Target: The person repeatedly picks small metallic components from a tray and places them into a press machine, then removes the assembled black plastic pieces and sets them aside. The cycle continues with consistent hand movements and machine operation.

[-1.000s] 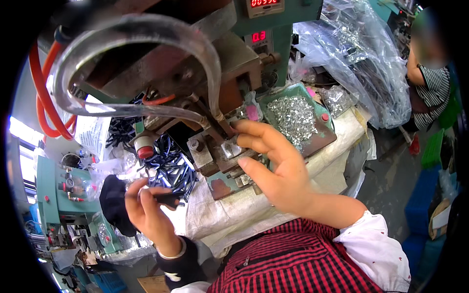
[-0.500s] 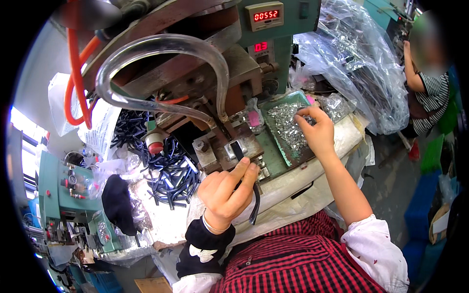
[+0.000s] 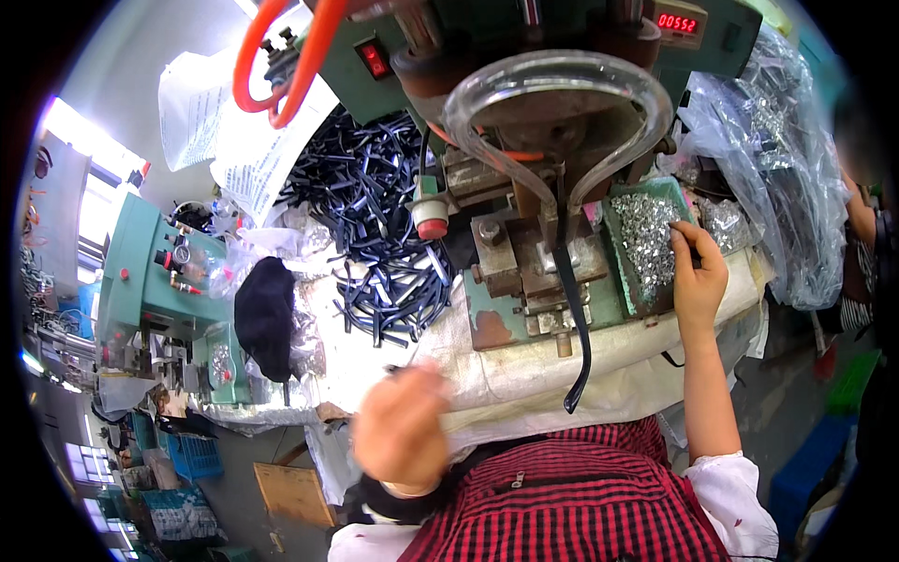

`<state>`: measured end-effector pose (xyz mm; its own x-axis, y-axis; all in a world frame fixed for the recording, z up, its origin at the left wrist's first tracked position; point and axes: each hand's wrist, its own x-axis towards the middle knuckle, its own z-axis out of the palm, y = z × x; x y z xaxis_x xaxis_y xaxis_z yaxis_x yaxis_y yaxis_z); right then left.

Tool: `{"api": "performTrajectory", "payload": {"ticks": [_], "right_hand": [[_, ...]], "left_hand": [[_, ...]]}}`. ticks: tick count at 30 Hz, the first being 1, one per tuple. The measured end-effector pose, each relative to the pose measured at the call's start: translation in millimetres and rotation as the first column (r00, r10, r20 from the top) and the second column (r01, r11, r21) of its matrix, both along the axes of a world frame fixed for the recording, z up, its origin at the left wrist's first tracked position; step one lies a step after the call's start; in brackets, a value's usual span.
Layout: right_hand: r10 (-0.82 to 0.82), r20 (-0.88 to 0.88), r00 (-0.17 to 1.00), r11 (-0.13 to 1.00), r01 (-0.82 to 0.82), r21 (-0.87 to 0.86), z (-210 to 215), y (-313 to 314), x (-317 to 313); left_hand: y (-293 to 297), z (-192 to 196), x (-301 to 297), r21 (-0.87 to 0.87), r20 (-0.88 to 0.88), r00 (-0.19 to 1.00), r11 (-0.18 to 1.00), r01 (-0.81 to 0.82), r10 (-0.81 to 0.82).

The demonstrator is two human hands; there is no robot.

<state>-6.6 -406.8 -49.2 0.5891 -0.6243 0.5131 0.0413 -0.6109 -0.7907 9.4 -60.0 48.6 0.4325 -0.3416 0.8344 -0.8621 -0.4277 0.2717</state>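
Note:
A dark glasses temple [image 3: 573, 318] sticks out of the press fixture [image 3: 541, 262], its far end under the tooling and its curved tip hanging toward me. My left hand [image 3: 403, 426], smeared by motion, is over the table's near edge, apart from the temple; a small dark bit shows by its fingers, too blurred to name. My right hand [image 3: 700, 281] is at the right rim of a green tray [image 3: 615, 258] of small shiny metal pieces [image 3: 646, 234]. Its thumb and forefinger are pinched together; whatever they hold is too small to make out.
A pile of dark temples [image 3: 375, 215] lies left of the press, beside a red push button [image 3: 431, 225]. A clear hose [image 3: 562, 66] loops over the fixture. Left stand a black cloth [image 3: 265, 318] and another green machine [image 3: 154, 272]; right, a plastic bag [image 3: 777, 178].
My left hand has let go of the temple, which stays in the fixture, and has drawn back to the left. My right hand remains pinched at the tray. The view has shifted leftward.

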Motion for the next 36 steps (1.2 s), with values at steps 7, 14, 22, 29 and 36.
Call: {"api": "performTrajectory", "payload": {"ticks": [7, 14, 22, 29, 36], "right_hand": [[0.101, -0.008, 0.995, 0.993, -0.102, -0.056, 14.9, 15.3, 15.5], [-0.103, -0.046, 0.994, 0.991, 0.107, 0.078, -3.0, 3.6, -27.4], [0.262, 0.084, 0.961, 0.854, -0.271, 0.444, 28.6, 28.5, -46.9], [0.387, 0.196, 0.901, 0.854, -0.430, 0.292, 75.1, 93.2, 37.3], [0.399, 0.298, 0.867, 0.698, -0.498, 0.515, 63.7, 106.1, 37.5]], "left_hand": [[20.1, -57.6, 114.9, 0.357, -0.081, 0.880, 0.838, -0.413, 0.468], [23.9, -122.8, 150.8, 0.537, -0.119, 0.854, 0.756, -0.373, 0.506], [82.3, -78.5, 122.7, 0.321, -0.652, 0.625, 0.903, -0.285, 0.428], [24.1, -78.8, 119.7, -0.265, -0.832, 0.553, 0.906, -0.329, -0.042], [-31.9, -6.6, 77.8, -0.658, -0.230, 0.895, 0.739, 0.146, -0.382]]}}
